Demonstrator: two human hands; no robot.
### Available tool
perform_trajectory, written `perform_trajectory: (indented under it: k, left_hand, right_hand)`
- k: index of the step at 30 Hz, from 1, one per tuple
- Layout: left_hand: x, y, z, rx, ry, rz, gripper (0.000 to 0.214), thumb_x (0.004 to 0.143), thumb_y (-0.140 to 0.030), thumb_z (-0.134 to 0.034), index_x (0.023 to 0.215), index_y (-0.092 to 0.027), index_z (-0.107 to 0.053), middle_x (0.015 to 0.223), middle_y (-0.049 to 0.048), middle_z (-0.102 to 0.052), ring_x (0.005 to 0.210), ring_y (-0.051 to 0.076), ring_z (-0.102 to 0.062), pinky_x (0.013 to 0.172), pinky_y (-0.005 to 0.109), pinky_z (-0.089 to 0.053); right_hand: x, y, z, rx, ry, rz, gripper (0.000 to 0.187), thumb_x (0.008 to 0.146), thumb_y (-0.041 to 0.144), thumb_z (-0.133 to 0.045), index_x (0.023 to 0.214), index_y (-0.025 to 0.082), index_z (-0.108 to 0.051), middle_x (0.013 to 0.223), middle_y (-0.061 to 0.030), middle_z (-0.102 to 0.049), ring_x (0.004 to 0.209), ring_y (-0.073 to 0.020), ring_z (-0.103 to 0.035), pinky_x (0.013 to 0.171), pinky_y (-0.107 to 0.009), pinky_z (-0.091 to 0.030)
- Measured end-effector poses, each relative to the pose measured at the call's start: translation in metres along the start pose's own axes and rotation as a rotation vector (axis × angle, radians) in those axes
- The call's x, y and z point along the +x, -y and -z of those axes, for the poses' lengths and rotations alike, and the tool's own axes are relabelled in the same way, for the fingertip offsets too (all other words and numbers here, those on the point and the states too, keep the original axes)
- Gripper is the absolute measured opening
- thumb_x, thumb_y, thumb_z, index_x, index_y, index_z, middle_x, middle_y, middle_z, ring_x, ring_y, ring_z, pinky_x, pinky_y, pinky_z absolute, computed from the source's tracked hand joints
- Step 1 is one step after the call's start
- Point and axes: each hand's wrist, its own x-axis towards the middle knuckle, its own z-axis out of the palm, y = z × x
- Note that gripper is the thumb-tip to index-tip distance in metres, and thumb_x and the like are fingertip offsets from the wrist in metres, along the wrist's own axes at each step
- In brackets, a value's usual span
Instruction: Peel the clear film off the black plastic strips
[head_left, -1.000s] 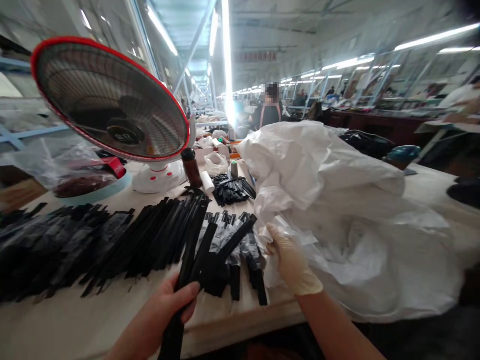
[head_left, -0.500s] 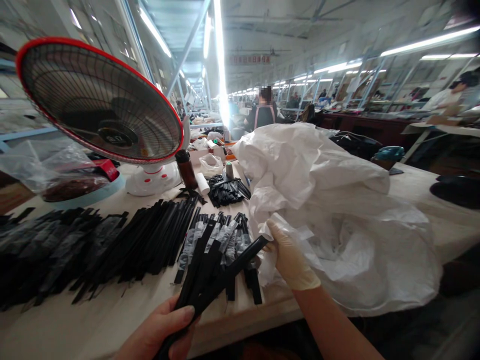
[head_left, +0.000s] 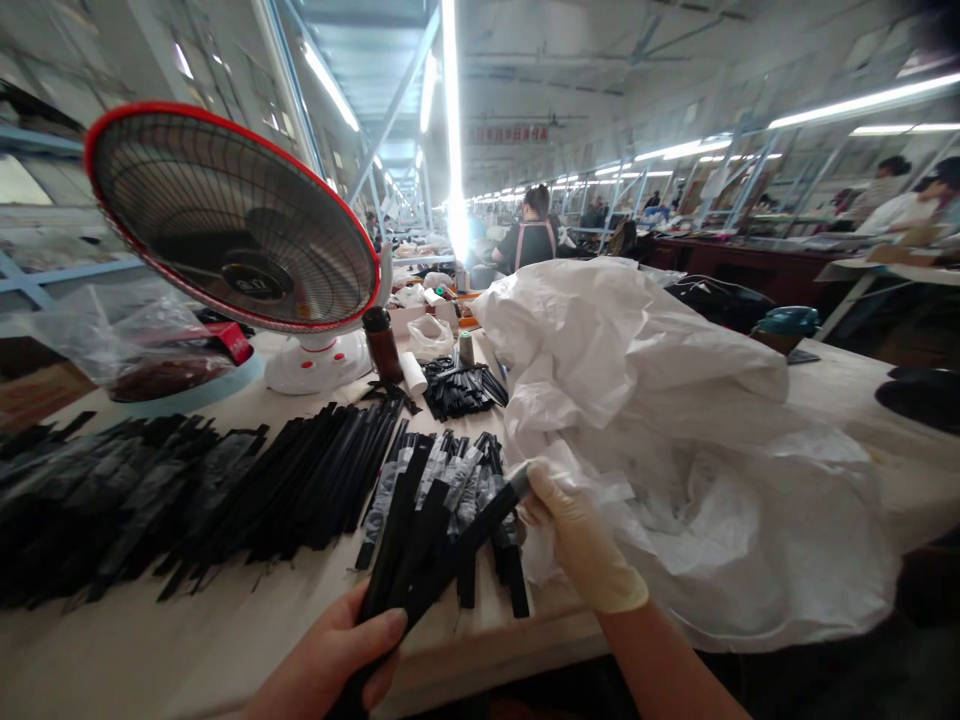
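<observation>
My left hand (head_left: 337, 645), bare, is wrapped round the lower ends of several flat black strips (head_left: 405, 535), which fan out away from me above the table. One strip (head_left: 476, 530) angles off to the right. Its far end is pinched in the fingers of my right hand (head_left: 585, 540), which wears a pale rubber glove. A greyish, shiny patch shows on that end by the fingertips; I cannot make out what it is. Behind the held strips lie bundles of black strips (head_left: 510, 570) with clear wrapping round their upper parts.
More black strips (head_left: 322, 480) cover the table's left side. A red-rimmed fan-shaped heater (head_left: 255, 280) stands behind them, beside a brown bottle (head_left: 382, 345) and a pile of short black pieces (head_left: 461, 388). A large crumpled white sheet (head_left: 675, 400) fills the right. Another person (head_left: 529, 240) is farther back.
The view has shifted slightly. Clear film that stood up at my right fingertips no longer sticks up there, and those fingers have closed over the strip's end. My left hand keeps its hold.
</observation>
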Motion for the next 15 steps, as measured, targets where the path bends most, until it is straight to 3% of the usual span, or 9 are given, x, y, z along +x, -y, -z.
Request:
perform_trajectory:
  k: [2,5,7,11,15]
  left_hand:
    - [0.007,-0.002,-0.011,0.084,-0.076,-0.081,0.038,0.066,-0.048,-0.072,0.082,-0.017,-0.056,0.037,-0.0083,-0.044,0.036,0.003,-0.028,0.039,0.016,-0.016]
    - [0.013,-0.004,-0.023,0.165,-0.17,-0.191,0.04,0.063,-0.05,-0.073,0.076,-0.017,-0.054,0.041,-0.0078,-0.047,0.039,0.005,-0.034,0.04,0.017,-0.022]
    - [0.012,-0.003,-0.026,0.206,-0.201,-0.22,0.04,0.062,-0.049,-0.073,0.074,-0.017,-0.054,0.041,-0.0081,-0.047,0.039,0.005,-0.035,0.041,0.017,-0.023]
    - [0.011,-0.001,-0.028,0.275,-0.244,-0.226,0.036,0.065,-0.048,-0.07,0.073,-0.017,-0.054,0.038,-0.0094,-0.043,0.039,0.005,-0.033,0.041,0.017,-0.022]
    - [0.014,-0.001,-0.03,0.307,-0.298,-0.245,0.033,0.068,-0.047,-0.066,0.072,-0.017,-0.052,0.039,-0.0096,-0.043,0.039,0.005,-0.033,0.042,0.017,-0.024]
  right_hand:
    - [-0.013,-0.014,-0.01,-0.084,0.012,-0.062,0.029,0.066,0.043,-0.075,0.06,0.018,-0.061,0.053,0.0026,-0.054,0.049,-0.01,-0.045,0.048,-0.024,-0.036]
    - [-0.027,-0.028,-0.016,-0.171,0.135,-0.217,0.026,0.061,0.041,-0.078,0.069,0.019,-0.068,0.064,-0.0003,-0.065,0.058,-0.0149,-0.055,0.056,-0.027,-0.043]
    - [-0.026,-0.027,-0.014,-0.12,0.159,-0.194,0.028,0.064,0.044,-0.076,0.068,0.018,-0.066,0.059,0.0013,-0.061,0.054,-0.0128,-0.052,0.054,-0.026,-0.042]
    - [-0.019,-0.021,-0.014,0.069,-0.042,-0.035,0.04,0.073,0.05,-0.067,0.053,0.018,-0.051,0.043,0.0076,-0.037,0.041,-0.0069,-0.031,0.044,-0.023,-0.032]
    - [-0.022,-0.029,-0.024,0.112,0.047,-0.136,0.028,0.069,0.045,-0.072,0.074,0.019,-0.063,0.053,0.0049,-0.05,0.048,-0.0096,-0.042,0.047,-0.024,-0.035]
